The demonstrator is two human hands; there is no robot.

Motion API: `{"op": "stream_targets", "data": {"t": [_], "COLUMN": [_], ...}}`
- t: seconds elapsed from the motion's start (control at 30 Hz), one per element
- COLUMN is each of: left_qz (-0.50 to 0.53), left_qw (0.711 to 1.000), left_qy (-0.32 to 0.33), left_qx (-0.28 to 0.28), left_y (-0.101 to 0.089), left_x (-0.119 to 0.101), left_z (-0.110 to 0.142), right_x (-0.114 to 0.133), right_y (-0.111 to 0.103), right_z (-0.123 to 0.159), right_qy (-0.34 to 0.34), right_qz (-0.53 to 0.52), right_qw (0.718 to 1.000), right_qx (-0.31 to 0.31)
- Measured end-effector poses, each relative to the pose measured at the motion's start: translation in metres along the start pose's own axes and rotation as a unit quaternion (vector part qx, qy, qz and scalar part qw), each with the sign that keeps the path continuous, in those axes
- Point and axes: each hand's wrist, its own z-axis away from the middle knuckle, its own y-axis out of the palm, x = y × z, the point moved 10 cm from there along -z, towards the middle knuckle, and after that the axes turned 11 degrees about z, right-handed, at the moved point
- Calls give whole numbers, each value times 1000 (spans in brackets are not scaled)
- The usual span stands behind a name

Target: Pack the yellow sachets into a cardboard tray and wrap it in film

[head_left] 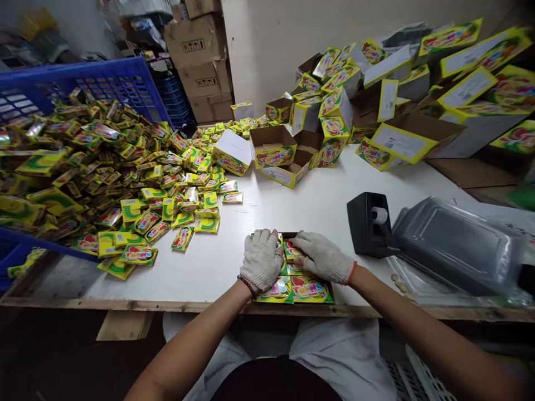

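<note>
A shallow open box (330, 289) lies at the table's front edge, filled with yellow and green sachets (307, 291). My left hand (261, 259), in a white knit glove, lies flat on the sachets at the box's left side with its fingers together. My right hand (321, 257), also gloved, rests on the sachets at the box's upper right, its fingers bent over one sachet (291, 250). The two hands nearly touch above the box's middle.
A big heap of loose sachets (104, 172) covers the table's left, spilling from a blue crate (104, 83). Open printed cartons (273, 147) are piled at the back and right. A black tape dispenser (370, 223) and plastic-wrapped trays (455, 245) sit to the right.
</note>
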Motion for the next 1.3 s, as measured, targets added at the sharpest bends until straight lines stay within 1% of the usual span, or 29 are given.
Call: {"op": "stream_targets", "data": {"t": [0.07,0.13,0.23,0.3,0.33,0.4,0.47,0.5,0.6,0.63,0.7,0.77,0.8,0.83,0.87,0.9,0.93,0.97,1.0,1.03,1.1,1.17,1.23,1.27,1.3], "left_qz": [-3,-6,-1,5,8,11,11,11,14,15,16,16,25,44,65,82,92,86,69,47,17,2,-6,-11,-13], "left_qw": [1000,1000,1000,1000,1000,1000,1000,1000,1000,1000,1000,996,990,981,971,963,958,959,964,968,972,969,965,964,963], "left_qy": [-6,-8,-1,-7,-11,-18,-17,-16,-12,-9,-1,29,66,117,175,225,259,267,258,242,214,202,196,193,191], "left_qx": [9,13,6,7,10,16,18,17,8,4,-17,-83,-121,-147,-149,-126,-83,-36,6,41,97,144,177,185,189], "left_y": [1,1,0,0,1,1,1,1,2,3,0,-14,-23,-30,-33,-31,-24,-14,-3,7,23,33,37,38,38], "left_x": [1,2,1,2,3,3,3,3,4,5,6,1,-7,-20,-34,-49,-63,-72,-78,-81,-84,-85,-84,-82,-81], "left_z": [0,0,-1,-1,-1,0,0,0,-1,-1,-1,3,8,15,22,30,36,41,44,46,50,53,55,55,56], "right_x": [3,1,-6,-10,-7,4,20,26,30,28,23,14,9,2,-6,-13,-17,-20,-21,-20,-18,-12,1,9,16], "right_y": [-2,-7,-11,-3,1,2,-1,-1,2,3,3,-5,-11,-16,-18,-18,-16,-14,-13,-13,-11,-10,-8,-6,-2], "right_z": [5,5,-2,-4,-4,1,12,17,22,22,19,19,19,17,14,11,7,5,4,3,6,13,25,29,32], "right_qy": [-33,-29,16,44,43,20,-9,-18,-19,-22,-51,-79,-84,-80,-65,-48,-34,-24,-16,-11,-6,-4,-20,-32,-38], "right_qz": [16,72,133,137,140,170,212,231,263,263,238,188,161,133,107,85,66,54,55,70,122,185,242,268,291], "right_qw": [999,997,991,989,988,979,959,949,938,939,947,954,958,964,974,983,991,995,997,996,990,976,954,944,937], "right_qx": [28,29,-17,-31,-47,-113,-190,-213,-225,-221,-209,-219,-223,-215,-191,-155,-114,-79,-59,-55,-70,-118,-176,-192,-192]}}
